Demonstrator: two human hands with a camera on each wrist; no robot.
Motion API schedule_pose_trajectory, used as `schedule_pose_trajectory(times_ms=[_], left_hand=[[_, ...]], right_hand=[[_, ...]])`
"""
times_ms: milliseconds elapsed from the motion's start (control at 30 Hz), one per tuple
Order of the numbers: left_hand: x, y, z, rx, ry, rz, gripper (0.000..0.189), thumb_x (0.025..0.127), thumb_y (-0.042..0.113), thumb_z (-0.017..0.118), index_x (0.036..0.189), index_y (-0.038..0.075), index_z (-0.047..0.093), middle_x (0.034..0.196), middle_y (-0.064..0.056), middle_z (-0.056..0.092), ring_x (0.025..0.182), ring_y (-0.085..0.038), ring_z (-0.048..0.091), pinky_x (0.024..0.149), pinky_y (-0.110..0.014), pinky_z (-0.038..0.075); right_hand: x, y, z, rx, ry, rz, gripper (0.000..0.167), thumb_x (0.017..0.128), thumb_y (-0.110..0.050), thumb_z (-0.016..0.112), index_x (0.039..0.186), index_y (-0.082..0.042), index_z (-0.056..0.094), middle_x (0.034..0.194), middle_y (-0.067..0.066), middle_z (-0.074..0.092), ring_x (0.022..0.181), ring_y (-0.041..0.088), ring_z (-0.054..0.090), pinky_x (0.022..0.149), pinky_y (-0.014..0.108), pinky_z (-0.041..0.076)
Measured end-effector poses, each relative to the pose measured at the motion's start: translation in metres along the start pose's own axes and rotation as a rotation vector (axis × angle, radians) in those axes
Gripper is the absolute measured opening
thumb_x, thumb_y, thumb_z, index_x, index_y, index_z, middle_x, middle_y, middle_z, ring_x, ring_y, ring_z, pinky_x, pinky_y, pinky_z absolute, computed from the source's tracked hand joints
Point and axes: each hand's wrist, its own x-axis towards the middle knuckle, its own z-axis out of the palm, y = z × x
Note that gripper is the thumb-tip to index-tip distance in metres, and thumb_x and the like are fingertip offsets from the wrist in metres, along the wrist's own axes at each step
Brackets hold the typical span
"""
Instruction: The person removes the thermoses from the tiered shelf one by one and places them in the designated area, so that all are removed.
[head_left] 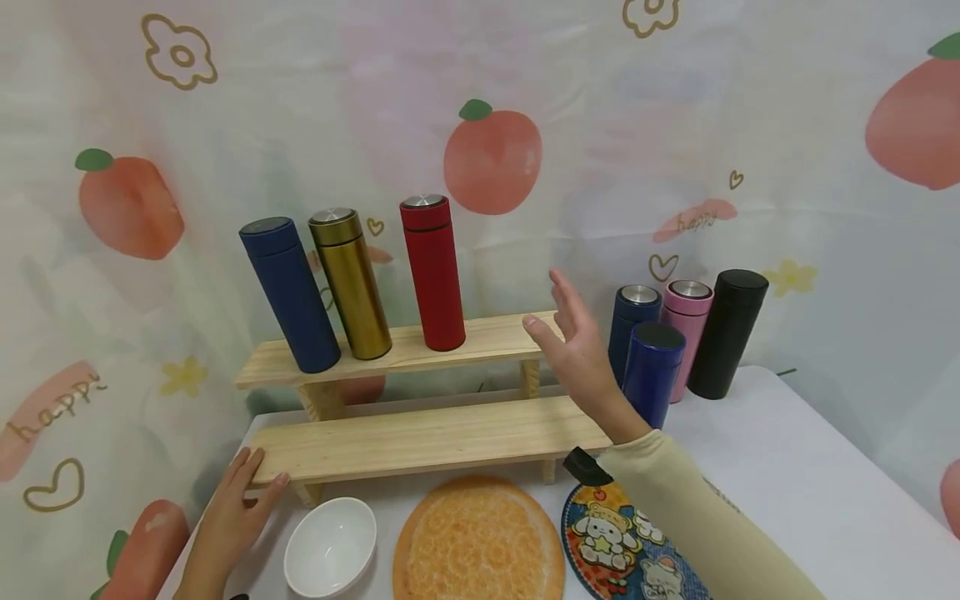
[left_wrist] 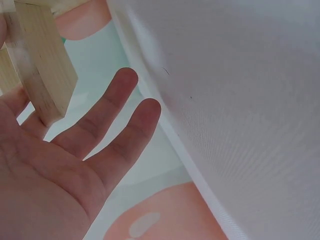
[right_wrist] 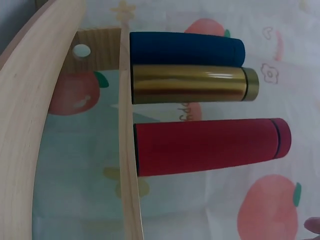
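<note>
My left hand (head_left: 236, 517) rests on the left end of the lower board of a two-tier wooden shelf (head_left: 442, 433). In the left wrist view, two fingers (left_wrist: 145, 120) stretch past the board's end (left_wrist: 50, 65), which partly hides the others. My right hand (head_left: 581, 354) is raised, holding nothing, by the upper board's right end. On the upper board stand a blue thermos (head_left: 292, 296), a gold thermos (head_left: 352, 287) and a red thermos (head_left: 435, 275). The right wrist view shows these three sideways, with a fingertip (right_wrist: 312, 225) at its corner.
Right of the shelf stand a dark blue thermos (head_left: 633, 312), a shiny blue one (head_left: 652, 375), a pink one (head_left: 686, 321) and a black one (head_left: 727, 333). In front lie a white bowl (head_left: 330, 546), a round orange mat (head_left: 480, 542) and a cartoon mat (head_left: 607, 542).
</note>
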Motion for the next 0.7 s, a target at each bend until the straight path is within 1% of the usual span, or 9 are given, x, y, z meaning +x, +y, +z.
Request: schedule_pose_trajectory(times_ms=[100,267,333,400,533,600,700], left_hand=[[-0.001,0.001,0.0,-0.006,0.011,0.003,0.076,0.109,0.036,0.065,0.158,-0.015,0.037,0.166,-0.04,0.023,0.145,-0.058,0.037,0.099,-0.059,0.055],[-0.002,0.003,-0.001,0.003,0.008,-0.017,0.077,0.11,0.038,0.064,0.158,-0.014,0.036,0.166,-0.04,0.021,0.145,-0.058,0.037,0.101,-0.06,0.055],[-0.001,0.005,-0.001,0.004,-0.002,-0.034,0.078,0.11,0.039,0.063,0.159,-0.014,0.034,0.167,-0.039,0.02,0.146,-0.058,0.035,0.102,-0.06,0.054],[-0.001,0.005,-0.001,0.002,-0.008,-0.045,0.079,0.11,0.04,0.063,0.16,-0.013,0.034,0.168,-0.038,0.02,0.147,-0.057,0.035,0.103,-0.06,0.054],[0.0,0.004,0.0,-0.01,-0.004,-0.039,0.079,0.109,0.039,0.065,0.16,-0.013,0.034,0.168,-0.037,0.02,0.148,-0.056,0.034,0.102,-0.059,0.054],[0.0,0.003,0.001,-0.011,0.001,-0.032,0.078,0.109,0.039,0.065,0.16,-0.013,0.035,0.168,-0.037,0.021,0.147,-0.056,0.035,0.101,-0.058,0.055],[0.0,0.003,0.0,-0.004,-0.006,-0.039,0.079,0.109,0.04,0.065,0.161,-0.012,0.033,0.168,-0.037,0.02,0.148,-0.056,0.035,0.102,-0.058,0.055]], right_hand=[[0.01,0.0,0.014,0.044,-0.023,0.029,0.079,0.104,-0.022,0.063,0.171,-0.009,0.023,0.177,0.002,0.018,0.162,0.017,0.017,0.131,0.043,0.019],[0.029,0.001,0.034,0.087,-0.064,0.072,0.081,0.104,-0.026,0.064,0.171,-0.009,0.021,0.178,0.004,0.017,0.163,0.023,0.018,0.13,0.048,0.021],[0.036,0.002,0.042,0.09,-0.081,0.091,0.081,0.105,-0.026,0.064,0.171,-0.008,0.021,0.178,0.007,0.017,0.162,0.028,0.018,0.13,0.05,0.022],[0.044,0.004,0.049,0.089,-0.092,0.123,0.082,0.104,-0.027,0.066,0.171,-0.009,0.021,0.178,0.009,0.018,0.162,0.032,0.019,0.128,0.052,0.026],[0.059,0.009,0.061,0.078,-0.106,0.172,0.085,0.104,-0.03,0.068,0.171,-0.01,0.021,0.177,0.013,0.019,0.16,0.04,0.021,0.126,0.055,0.031],[0.066,0.01,0.066,0.083,-0.11,0.189,0.086,0.103,-0.031,0.069,0.171,-0.01,0.021,0.176,0.015,0.02,0.159,0.043,0.022,0.125,0.057,0.032],[0.074,0.012,0.074,0.088,-0.118,0.206,0.087,0.102,-0.031,0.069,0.171,-0.008,0.021,0.176,0.016,0.021,0.159,0.045,0.023,0.125,0.059,0.031]])
